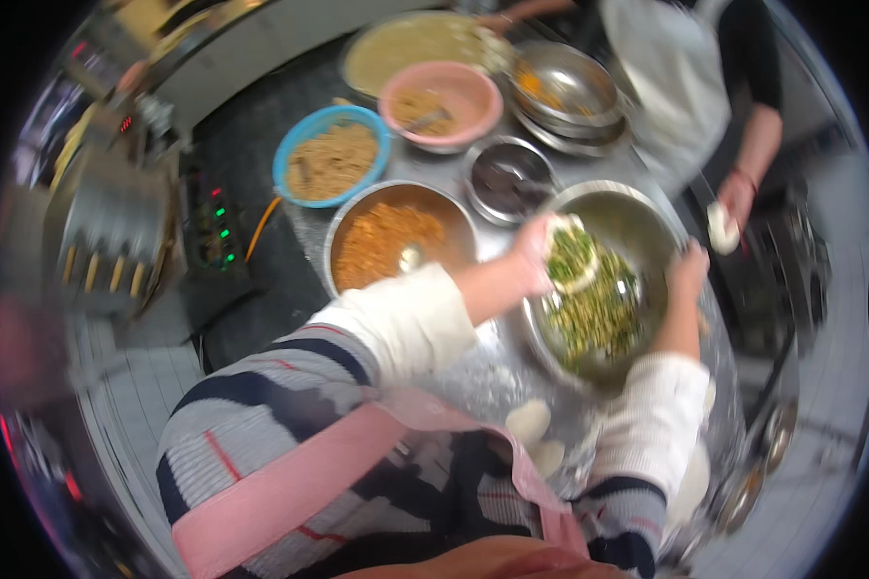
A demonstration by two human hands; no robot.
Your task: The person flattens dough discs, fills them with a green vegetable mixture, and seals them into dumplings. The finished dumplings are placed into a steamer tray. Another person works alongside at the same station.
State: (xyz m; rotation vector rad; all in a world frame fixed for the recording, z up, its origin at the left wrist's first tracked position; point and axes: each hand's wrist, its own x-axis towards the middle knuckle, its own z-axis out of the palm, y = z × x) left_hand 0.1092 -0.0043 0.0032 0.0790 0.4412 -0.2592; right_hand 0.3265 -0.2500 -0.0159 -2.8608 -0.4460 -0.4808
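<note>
My left hand (pixel 532 253) holds a round dough wrapper (pixel 590 273) topped with chopped green filling (pixel 569 253). It is over the left part of a large steel bowl (pixel 608 206). More chopped green and yellow filling (pixel 594 326) lies in that bowl, with a shiny spot that may be a spoon. My right hand (pixel 686 269) is closed at the bowl's right rim and appears to grip it; blur hides the fingers. Pale dough rounds (pixel 529 421) lie on the floured metal table (pixel 471 376) near my body.
Left of the bowl stand a steel bowl of orange filling (pixel 384 239), a blue basin (pixel 279 163), a pink basin (pixel 478 94) and a dark-filled bowl (pixel 510 174). Stacked steel bowls (pixel 572 87) are behind. Across the table, a co-worker's hand (pixel 739 199) holds dough (pixel 722 228).
</note>
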